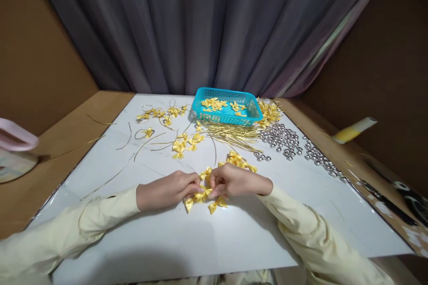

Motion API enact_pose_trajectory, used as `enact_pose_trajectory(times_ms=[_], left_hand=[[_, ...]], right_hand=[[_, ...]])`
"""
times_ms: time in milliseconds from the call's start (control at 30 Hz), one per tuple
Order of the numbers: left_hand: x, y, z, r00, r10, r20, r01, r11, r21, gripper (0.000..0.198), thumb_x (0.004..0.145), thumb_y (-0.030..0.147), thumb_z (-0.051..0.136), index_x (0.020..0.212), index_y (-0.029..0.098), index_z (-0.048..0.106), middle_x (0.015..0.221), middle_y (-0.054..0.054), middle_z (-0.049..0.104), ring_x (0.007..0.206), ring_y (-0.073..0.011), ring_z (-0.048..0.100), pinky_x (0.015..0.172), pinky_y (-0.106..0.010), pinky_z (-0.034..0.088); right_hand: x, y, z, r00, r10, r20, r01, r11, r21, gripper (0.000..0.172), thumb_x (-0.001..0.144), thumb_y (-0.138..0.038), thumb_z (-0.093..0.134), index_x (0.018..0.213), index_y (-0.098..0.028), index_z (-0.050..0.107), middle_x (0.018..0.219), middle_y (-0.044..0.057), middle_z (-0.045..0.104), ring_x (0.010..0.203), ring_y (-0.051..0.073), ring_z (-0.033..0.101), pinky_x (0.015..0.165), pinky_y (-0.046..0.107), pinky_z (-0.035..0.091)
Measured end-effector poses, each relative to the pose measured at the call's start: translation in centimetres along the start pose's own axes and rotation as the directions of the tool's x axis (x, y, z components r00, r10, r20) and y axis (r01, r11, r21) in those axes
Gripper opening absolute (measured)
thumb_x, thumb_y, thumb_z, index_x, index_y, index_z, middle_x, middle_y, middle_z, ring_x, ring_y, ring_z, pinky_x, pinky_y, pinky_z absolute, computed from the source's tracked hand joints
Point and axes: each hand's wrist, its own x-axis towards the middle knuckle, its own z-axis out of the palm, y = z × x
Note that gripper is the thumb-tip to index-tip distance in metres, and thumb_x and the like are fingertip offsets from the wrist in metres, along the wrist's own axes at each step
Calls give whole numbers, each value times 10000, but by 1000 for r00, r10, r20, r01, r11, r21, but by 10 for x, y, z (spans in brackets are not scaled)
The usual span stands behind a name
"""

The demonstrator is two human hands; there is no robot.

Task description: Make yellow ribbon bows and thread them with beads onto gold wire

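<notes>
My left hand (169, 189) and my right hand (236, 181) meet at the middle of the white board (301, 213), fingers pinched together on a small yellow ribbon bow (204, 193). More yellow bows (217, 205) lie right under and beside the fingers, and a further cluster (239, 160) sits just behind my right hand. Both sleeves are pale yellow. What exactly is between the fingertips besides the bow is too small to tell.
A turquoise basket (227, 118) with bows stands at the back centre. Gold wire strands (234, 136) fan out before it, silver bells (284, 140) lie to the right, finished bows on wire loops (160, 113) to the left. A pink object (15, 136) sits far left.
</notes>
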Motion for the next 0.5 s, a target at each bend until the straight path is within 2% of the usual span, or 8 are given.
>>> enact_pose_trajectory(times_ms=[167, 333, 433, 500], left_hand=[[-1, -1, 3, 1000, -2, -8, 2, 998, 64, 262, 953, 312, 314, 760, 193, 445, 589, 33, 438, 514, -131, 431, 498, -220, 269], [1, -2, 2, 997, 44, -64, -40, 997, 62, 274, 951, 313, 329, 740, 187, 449, 615, 20, 487, 530, -129, 454, 512, -223, 293], [5, -10, -2, 994, 36, -105, -45, 996, -75, 291, 941, 335, 354, 720, 180, 465, 595, 27, 513, 533, -113, 469, 545, -210, 340], [8, -17, -5, 992, -7, -128, -22, 975, -223, 304, 924, 364, 393, 705, 171, 480, 586, 31, 532, 535, -103, 477, 564, -201, 371]], right_hand=[[2, 2, 2, 999, 36, 6, -36, 999, 11, 201, 729, -248, 677, 642, -151, 524, 430, -77, 489, 421, 59, 443, 468, 171, 350], [1, 3, 8, 998, 37, -40, -38, 999, -14, 187, 745, -233, 650, 625, -145, 537, 437, -65, 510, 390, 62, 447, 428, 169, 358], [-1, -5, 2, 987, -3, -158, -11, 996, -84, 152, 810, -239, 585, 697, -139, 571, 489, -45, 549, 383, 64, 441, 424, 181, 367], [3, -14, -11, 955, -50, -294, 1, 986, -166, 155, 868, -244, 523, 777, -133, 583, 574, -15, 589, 443, 73, 479, 475, 194, 394]])
